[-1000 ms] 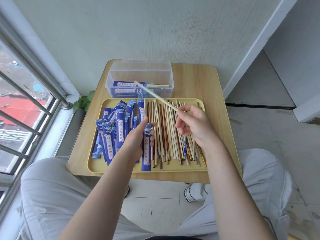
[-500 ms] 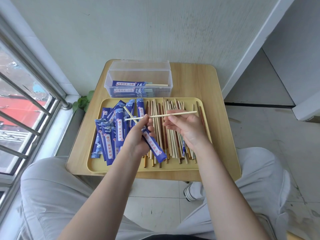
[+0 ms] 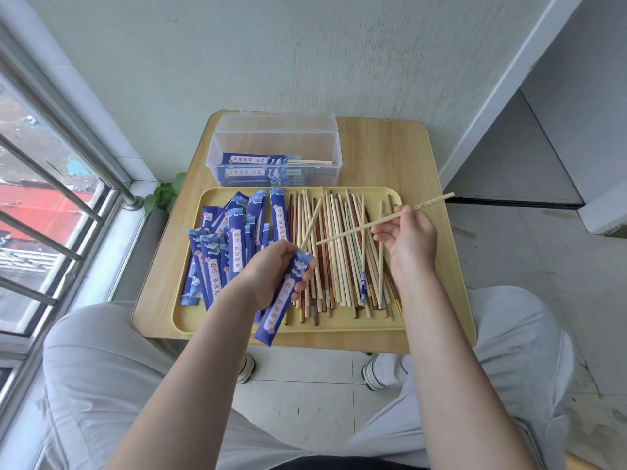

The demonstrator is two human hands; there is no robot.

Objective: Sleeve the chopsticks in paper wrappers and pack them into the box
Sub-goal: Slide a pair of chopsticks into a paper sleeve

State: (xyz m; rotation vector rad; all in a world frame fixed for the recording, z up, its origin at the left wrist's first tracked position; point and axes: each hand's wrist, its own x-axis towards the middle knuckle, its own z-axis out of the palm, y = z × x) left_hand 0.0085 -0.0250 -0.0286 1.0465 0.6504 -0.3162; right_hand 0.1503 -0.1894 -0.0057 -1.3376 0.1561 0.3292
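My left hand point(image 3: 271, 273) grips a blue paper wrapper point(image 3: 281, 300) over the yellow tray point(image 3: 190, 320); one pale chopstick point(image 3: 310, 225) sticks out of the wrapper's top end. My right hand point(image 3: 407, 239) pinches a second pale chopstick point(image 3: 356, 228), its tip pointing left toward the wrapper's mouth, a short gap away. Loose chopsticks point(image 3: 342, 259) cover the tray's right half. Empty blue wrappers point(image 3: 224, 245) lie heaped on its left half. The clear plastic box point(image 3: 274, 150) stands behind the tray with sleeved chopsticks point(image 3: 261, 167) inside.
The tray sits on a small wooden table point(image 3: 417, 157) against a white wall. A window with metal bars point(image 3: 51, 184) runs along the left. A green plant point(image 3: 166, 195) shows beside the table. My knees are under the table's near edge.
One chopstick now sits in the wrapper held by my left hand. My right hand has pulled away to the right with the other chopstick, which now slants up to the right.
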